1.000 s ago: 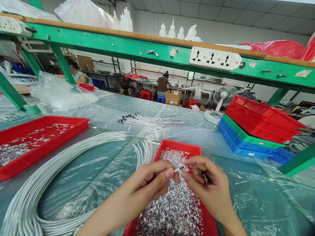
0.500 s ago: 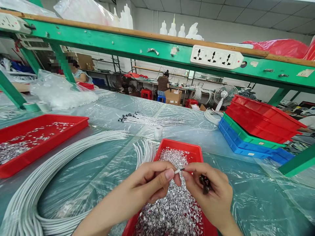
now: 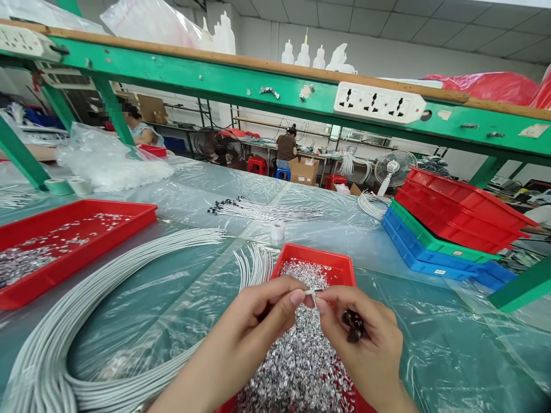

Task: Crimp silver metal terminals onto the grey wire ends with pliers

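My left hand (image 3: pixel 269 315) is closed in a pinch on a thin white cable end (image 3: pixel 309 292), which pokes out past its thumb and finger. Opposite it, the thumb and forefinger of my right hand (image 3: pixel 365 327) pinch a slim dark piece (image 3: pixel 319 291) in line with the white end. A small silvery bit shows below the joint between them. Several dark brown, shiny small parts (image 3: pixel 353 326) are tucked in my right palm under the curled fingers. Beneath both hands lies a red tray (image 3: pixel 340 265) filled with silvery metal pieces (image 3: pixel 297 355).
A thick bundle of white cables (image 3: pixel 64 327) curves across the left, near a second red tray (image 3: pixel 142 215). Farther back are cables with black ends (image 3: pixel 267 210) and a white roll (image 3: pixel 278 231). Stacked trays (image 3: pixel 456 218) stand right; a green shelf beam (image 3: pixel 206 74) crosses above.
Both hands have shifted slightly up and left, still pinched together. The white end has turned closer to level, and a silvery bit now shows below it.
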Motion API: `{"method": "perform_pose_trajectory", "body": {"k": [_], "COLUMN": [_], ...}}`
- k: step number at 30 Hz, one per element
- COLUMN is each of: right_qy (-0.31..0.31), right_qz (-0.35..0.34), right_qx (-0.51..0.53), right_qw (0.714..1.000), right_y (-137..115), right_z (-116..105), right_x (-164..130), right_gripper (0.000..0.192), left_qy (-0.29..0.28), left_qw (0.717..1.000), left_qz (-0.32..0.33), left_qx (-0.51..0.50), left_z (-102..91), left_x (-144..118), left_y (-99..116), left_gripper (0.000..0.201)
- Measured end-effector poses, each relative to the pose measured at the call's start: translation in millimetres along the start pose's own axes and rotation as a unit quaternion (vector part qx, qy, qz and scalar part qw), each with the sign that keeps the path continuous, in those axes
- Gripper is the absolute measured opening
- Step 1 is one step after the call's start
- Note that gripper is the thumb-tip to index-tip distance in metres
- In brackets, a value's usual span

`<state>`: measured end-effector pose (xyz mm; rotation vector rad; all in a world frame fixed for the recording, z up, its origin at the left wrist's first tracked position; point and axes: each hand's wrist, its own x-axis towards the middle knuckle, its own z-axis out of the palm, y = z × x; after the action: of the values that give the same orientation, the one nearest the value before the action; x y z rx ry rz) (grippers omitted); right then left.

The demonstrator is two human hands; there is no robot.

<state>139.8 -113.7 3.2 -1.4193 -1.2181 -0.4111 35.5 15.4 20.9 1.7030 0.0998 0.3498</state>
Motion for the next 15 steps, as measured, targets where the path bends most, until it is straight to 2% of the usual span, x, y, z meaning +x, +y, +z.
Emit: {"method": "perform_pose_trajectory", "body": {"k": [2,5,7,9,11,12,15], "right_qy": [0.003,-0.022,-0.046,-0.056,-0.048,-0.042,-0.09], "right_qz": [0.017,0.01,-0.004,0.007,0.055,0.087,0.112], "right_qx": [0.008,0.029,0.031,0.018,-0.015,-0.041,-0.075], "right_qw": [1.0,0.999,0.998,0.998,0.997,0.995,0.987], "right_y": [-0.6,-6.3,-10.2,-8.1,3.9,13.5,48.8], "right_z": [1.0,0.9,-1.2,-6.0,-13.9,-18.5,-29.4], "right_x": [-1.0,-3.8,-5.8,-5.7,-1.1,3.1,19.7], "right_gripper": [0.013,0.016,0.019,0.017,0.009,0.011,0.042], "left_qy": [0.024,0.094,0.114,0.086,0.054,0.05,0.072], "left_qw": [0.999,0.991,0.991,0.995,0.994,0.992,0.981], "left_qz": [0.013,0.038,0.049,0.049,0.048,0.046,0.04], "left_qx": [0.044,0.087,0.044,-0.03,-0.088,-0.107,-0.177], "left_z": [1.3,0.5,-0.6,-1.0,-1.7,-2.9,-12.4], "left_x": [-1.5,1.9,8.5,15.6,18.7,17.2,-4.1], "left_y": [0.5,-1.7,-5.0,-8.4,-9.8,-9.3,-2.8], "left_gripper": [0.035,0.031,0.028,0.029,0.032,0.034,0.033]}}
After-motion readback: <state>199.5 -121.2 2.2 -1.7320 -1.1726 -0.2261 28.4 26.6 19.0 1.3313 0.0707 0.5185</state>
